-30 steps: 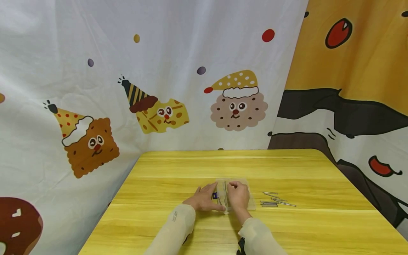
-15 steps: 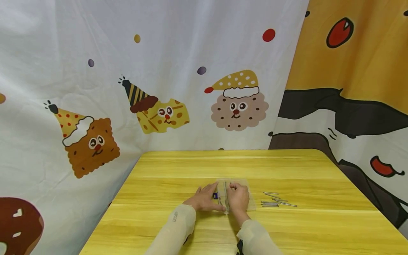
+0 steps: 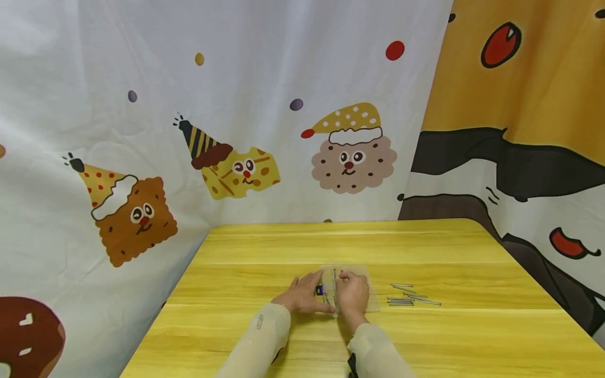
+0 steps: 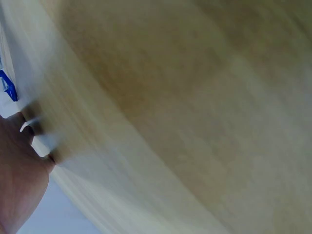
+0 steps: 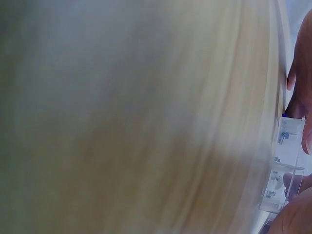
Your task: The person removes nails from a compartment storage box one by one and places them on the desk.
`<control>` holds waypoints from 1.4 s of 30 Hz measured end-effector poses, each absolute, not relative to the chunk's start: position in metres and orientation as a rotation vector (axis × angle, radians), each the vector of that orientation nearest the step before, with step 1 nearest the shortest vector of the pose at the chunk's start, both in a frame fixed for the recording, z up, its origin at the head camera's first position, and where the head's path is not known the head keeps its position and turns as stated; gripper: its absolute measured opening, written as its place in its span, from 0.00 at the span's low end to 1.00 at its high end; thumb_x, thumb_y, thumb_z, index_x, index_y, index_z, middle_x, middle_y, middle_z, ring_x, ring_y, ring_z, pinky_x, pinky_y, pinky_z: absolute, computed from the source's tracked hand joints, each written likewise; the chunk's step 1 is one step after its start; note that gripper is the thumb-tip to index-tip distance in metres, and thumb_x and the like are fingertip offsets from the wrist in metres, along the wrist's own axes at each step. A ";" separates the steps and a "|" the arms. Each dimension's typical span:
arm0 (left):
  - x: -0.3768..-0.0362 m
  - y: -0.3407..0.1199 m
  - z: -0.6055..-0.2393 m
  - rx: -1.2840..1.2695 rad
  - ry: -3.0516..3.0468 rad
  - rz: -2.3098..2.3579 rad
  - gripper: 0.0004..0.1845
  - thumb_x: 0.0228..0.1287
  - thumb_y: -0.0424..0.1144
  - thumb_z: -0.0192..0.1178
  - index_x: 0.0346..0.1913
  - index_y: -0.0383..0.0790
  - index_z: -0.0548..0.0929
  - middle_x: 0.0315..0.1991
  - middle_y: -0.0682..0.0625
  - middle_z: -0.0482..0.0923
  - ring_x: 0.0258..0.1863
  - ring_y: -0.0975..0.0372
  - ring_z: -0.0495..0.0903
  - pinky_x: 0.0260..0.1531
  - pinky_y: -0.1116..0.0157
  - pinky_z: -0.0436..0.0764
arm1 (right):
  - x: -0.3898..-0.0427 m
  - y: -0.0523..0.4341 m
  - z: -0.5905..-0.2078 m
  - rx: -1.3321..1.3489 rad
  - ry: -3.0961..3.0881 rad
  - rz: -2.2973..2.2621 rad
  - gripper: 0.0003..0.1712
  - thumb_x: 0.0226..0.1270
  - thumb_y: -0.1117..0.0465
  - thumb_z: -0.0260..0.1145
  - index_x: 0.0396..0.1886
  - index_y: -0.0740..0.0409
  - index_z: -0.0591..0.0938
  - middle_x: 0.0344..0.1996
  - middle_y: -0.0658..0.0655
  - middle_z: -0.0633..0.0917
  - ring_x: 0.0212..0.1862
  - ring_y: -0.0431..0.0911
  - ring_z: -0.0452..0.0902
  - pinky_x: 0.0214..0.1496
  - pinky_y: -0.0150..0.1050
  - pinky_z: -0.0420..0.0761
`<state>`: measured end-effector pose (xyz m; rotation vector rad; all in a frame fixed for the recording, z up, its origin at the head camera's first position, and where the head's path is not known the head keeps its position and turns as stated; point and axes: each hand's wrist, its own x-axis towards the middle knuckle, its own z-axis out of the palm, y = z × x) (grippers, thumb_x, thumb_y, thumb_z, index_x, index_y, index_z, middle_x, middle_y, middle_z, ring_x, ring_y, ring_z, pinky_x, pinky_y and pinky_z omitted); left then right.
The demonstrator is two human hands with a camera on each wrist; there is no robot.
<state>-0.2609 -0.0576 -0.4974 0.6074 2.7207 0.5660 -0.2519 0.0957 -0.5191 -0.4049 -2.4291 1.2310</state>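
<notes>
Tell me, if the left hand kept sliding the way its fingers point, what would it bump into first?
The left hand points right, toward the clear plastic box, and its fingers already seem to touch the box's left edge. So the box comes first, with the right hand on it just beyond. Exact contact is hard to judge.

Makeshift recording corner looking like a home or staged set, white cartoon-printed fabric backdrop (image 3: 236, 105) hanging behind, orange and black printed cloth (image 3: 520, 105) draping the right side, yellow wood-grain desk (image 3: 331, 241) standing between them
</notes>
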 end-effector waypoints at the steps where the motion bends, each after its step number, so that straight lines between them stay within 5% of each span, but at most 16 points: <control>1: -0.261 -0.057 -0.498 0.608 2.721 0.564 0.61 0.52 0.73 0.63 0.81 0.47 0.46 0.78 0.47 0.52 0.76 0.53 0.52 0.74 0.47 0.44 | -0.252 0.095 -0.519 -0.408 -2.437 1.234 0.06 0.60 0.66 0.70 0.35 0.61 0.89 0.36 0.66 0.79 0.37 0.61 0.79 0.40 0.56 0.79; 23: -0.262 -0.056 -0.498 0.613 2.725 0.548 0.61 0.53 0.73 0.63 0.81 0.46 0.46 0.78 0.48 0.54 0.76 0.54 0.52 0.74 0.46 0.45 | -0.260 0.095 -0.521 -0.386 -2.541 1.097 0.03 0.59 0.67 0.71 0.33 0.59 0.88 0.37 0.66 0.79 0.39 0.61 0.78 0.41 0.55 0.79; 31: -0.263 -0.057 -0.499 0.617 2.723 0.567 0.61 0.53 0.73 0.63 0.81 0.46 0.46 0.78 0.48 0.53 0.76 0.54 0.52 0.74 0.46 0.45 | -0.259 0.095 -0.519 -0.365 -2.553 1.069 0.10 0.56 0.68 0.66 0.37 0.60 0.89 0.37 0.67 0.79 0.40 0.63 0.78 0.42 0.56 0.80; 42: -0.264 -0.057 -0.501 0.613 2.735 0.545 0.61 0.52 0.73 0.63 0.81 0.46 0.46 0.78 0.47 0.53 0.76 0.54 0.52 0.74 0.47 0.45 | -0.256 0.095 -0.517 -0.297 -2.607 0.962 0.08 0.60 0.65 0.71 0.39 0.61 0.90 0.36 0.68 0.79 0.40 0.61 0.77 0.42 0.54 0.80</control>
